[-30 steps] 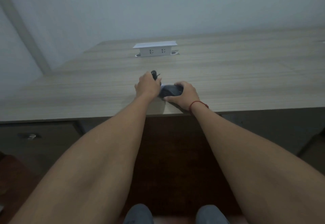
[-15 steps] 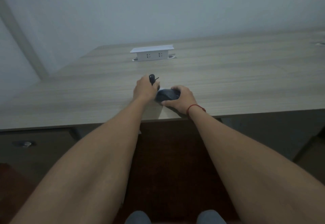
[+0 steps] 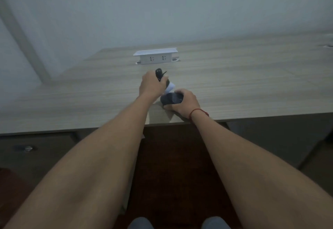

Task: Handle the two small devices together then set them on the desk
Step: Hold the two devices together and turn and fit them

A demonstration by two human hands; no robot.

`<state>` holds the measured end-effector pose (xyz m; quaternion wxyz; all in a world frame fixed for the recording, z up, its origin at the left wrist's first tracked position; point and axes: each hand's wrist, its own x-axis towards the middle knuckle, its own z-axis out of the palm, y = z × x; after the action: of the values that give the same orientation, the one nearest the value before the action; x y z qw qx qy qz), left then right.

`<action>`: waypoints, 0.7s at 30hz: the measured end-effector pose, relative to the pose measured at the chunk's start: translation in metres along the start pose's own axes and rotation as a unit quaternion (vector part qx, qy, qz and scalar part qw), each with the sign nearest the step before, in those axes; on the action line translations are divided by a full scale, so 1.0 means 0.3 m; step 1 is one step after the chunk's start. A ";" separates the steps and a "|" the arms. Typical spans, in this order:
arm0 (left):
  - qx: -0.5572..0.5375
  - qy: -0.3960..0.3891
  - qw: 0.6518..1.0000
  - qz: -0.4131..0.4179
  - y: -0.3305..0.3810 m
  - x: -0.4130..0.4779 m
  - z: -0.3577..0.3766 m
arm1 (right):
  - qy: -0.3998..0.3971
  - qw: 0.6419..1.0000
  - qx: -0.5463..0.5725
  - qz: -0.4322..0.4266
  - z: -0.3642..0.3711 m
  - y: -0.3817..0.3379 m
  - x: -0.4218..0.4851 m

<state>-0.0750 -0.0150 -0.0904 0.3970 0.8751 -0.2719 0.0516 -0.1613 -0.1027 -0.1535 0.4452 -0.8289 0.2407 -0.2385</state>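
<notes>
Hands working near counter [image 3: 252,84] front edge | left hand [image 3: 151,86] gripping slim dark device [image 3: 159,72], pointing toward socket box [image 3: 155,58] | right hand [image 3: 187,102] cupping rounded dark device [image 3: 171,98], nearer the edge | devices lying just apart.

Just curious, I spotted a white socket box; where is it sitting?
The white socket box stands on the desk toward its far edge, near the wall, just beyond the left hand.

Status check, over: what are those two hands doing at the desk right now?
Left hand shut on small black device. Right hand shut on dark device, low over desk. White socket box behind, clear.
</notes>
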 end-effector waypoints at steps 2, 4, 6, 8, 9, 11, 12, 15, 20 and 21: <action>0.031 0.006 0.999 -0.013 -0.022 -0.025 0.009 | 0.007 1.000 -0.003 -0.002 0.000 0.001 -0.002; 0.106 0.006 0.994 -0.035 -0.063 -0.046 0.009 | 0.013 1.000 -0.014 -0.006 0.001 0.002 -0.005; 0.096 0.015 0.995 -0.032 -0.081 -0.046 -0.001 | 0.018 1.000 -0.019 -0.007 -0.002 0.003 -0.007; 0.015 0.031 0.999 0.003 -0.066 -0.047 0.002 | 0.025 0.999 -0.021 -0.004 -0.003 0.000 -0.009; -0.022 0.039 0.999 0.014 -0.056 -0.053 0.007 | 0.027 0.999 -0.020 0.000 -0.002 -0.001 -0.009; -0.034 0.035 0.999 0.010 -0.058 -0.064 0.014 | 0.030 0.999 -0.023 0.001 0.001 -0.003 -0.013; -0.010 0.027 1.000 -0.006 -0.068 -0.066 0.013 | 0.030 0.999 -0.025 -0.001 0.002 -0.003 -0.017; 0.025 0.023 0.999 -0.023 -0.089 -0.056 0.003 | 0.034 0.999 -0.031 -0.001 0.000 -0.001 -0.021; -0.052 0.041 0.998 0.000 -0.091 -0.059 0.027 | 0.042 0.999 -0.029 0.009 -0.002 -0.014 -0.023; -0.036 0.033 0.999 -0.014 -0.107 -0.058 0.028 | 0.041 0.999 -0.031 0.009 -0.001 -0.015 -0.027</action>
<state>-0.0744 0.0037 -0.1228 0.4375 0.8618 -0.2482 0.0647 -0.1669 -0.0959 -0.1511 0.4112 -0.8295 0.2736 -0.2607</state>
